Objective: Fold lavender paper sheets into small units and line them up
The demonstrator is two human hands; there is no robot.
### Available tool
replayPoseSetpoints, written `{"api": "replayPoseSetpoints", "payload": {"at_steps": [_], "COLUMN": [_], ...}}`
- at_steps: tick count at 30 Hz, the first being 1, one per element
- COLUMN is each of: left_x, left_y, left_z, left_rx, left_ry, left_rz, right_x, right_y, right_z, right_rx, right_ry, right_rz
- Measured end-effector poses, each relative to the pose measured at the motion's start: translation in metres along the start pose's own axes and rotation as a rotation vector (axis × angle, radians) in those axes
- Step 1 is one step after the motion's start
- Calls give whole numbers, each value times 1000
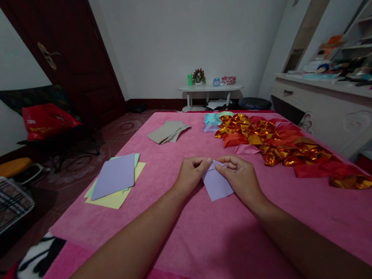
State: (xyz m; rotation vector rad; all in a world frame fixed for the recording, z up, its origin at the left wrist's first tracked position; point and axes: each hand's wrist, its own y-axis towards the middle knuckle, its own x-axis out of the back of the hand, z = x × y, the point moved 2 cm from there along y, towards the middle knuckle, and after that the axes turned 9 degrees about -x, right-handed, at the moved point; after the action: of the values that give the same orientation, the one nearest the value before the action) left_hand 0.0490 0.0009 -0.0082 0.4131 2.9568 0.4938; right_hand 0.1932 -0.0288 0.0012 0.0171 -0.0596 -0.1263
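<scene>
Both hands grip one small sheet of purple paper [218,187] above the pink cloth, its far end folded. My left hand [192,172] pinches the sheet's far left corner between thumb and fingers. At the far right edge my right hand [241,175] presses with its thumb on top, the other fingers curled. The lower part of the sheet hangs free between the wrists. Left of the hands lies a stack of purple paper [113,177] over yellow and green sheets [111,201]. Farther off, several grey-brown sheets [167,132] are fanned out.
Folded gold foil pieces [252,132] and red paper pieces [318,168] spread along the right side, with light blue ones [212,118] at their far end. Pink cloth [173,247] covers the work surface. A low white table [209,88] stands beyond, a cluttered dresser [333,105] at right.
</scene>
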Motion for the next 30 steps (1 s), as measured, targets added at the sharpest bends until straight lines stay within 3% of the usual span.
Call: {"api": "replayPoseSetpoints", "payload": {"at_steps": [7, 17, 25, 30], "left_x": [0, -1, 0, -1], "left_y": [0, 0, 1, 1], "left_z": [4, 2, 5, 4], "left_rx": [41, 54, 48, 1], "left_ry": [-101, -123, -79, -120], "left_rz": [-40, -3, -5, 8], "right_x": [0, 0, 3, 8], "right_y": [1, 2, 3, 7], "right_z": [1, -4, -1, -7], "right_rx": [-7, -39, 42, -13], "right_ry": [75, 38, -31, -1], "right_rz": [81, 66, 8, 34]}}
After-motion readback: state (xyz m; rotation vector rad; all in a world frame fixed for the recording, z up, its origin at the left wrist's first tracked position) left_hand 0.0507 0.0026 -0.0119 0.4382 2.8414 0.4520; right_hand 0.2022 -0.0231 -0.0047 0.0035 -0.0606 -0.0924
